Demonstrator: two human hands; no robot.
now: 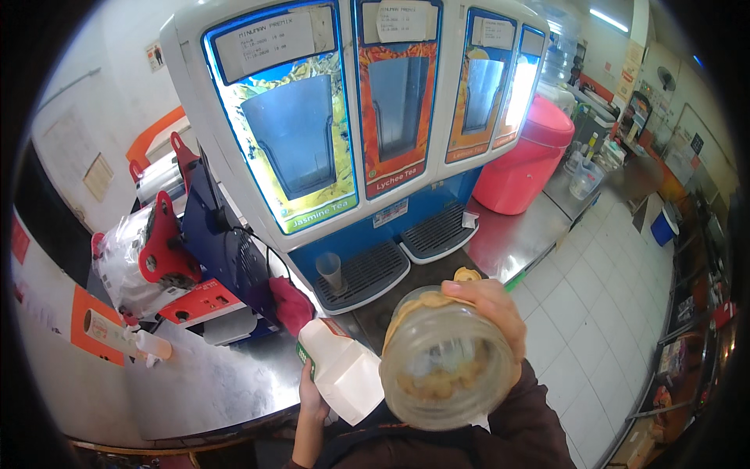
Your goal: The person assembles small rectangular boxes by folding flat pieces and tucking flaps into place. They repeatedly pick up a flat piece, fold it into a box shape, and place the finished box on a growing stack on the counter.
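My left hand [312,399] grips a small open paper box [350,383], white inside with green and red on its outer side. Just right of it, my right hand [498,316] is wrapped round a clear, round jar [449,402], tilted, with a tan band along its upper side. Yellowish-brown pieces show through the jar's cloudy wall. Box and jar are side by side, very close; whether they touch I cannot tell. Beyond them, a clear cup [330,271] stands on the left black drip tray [367,273] of a drink dispenser [312,227].
A blue cup-sealing machine [223,234] with red-ended film rolls [129,262] stands at left on the steel counter [211,387]. A dark red cloth [293,305] lies beside it. Right of the dispenser is a pink drum [523,164]. White floor tiles [582,313] stretch along the right.
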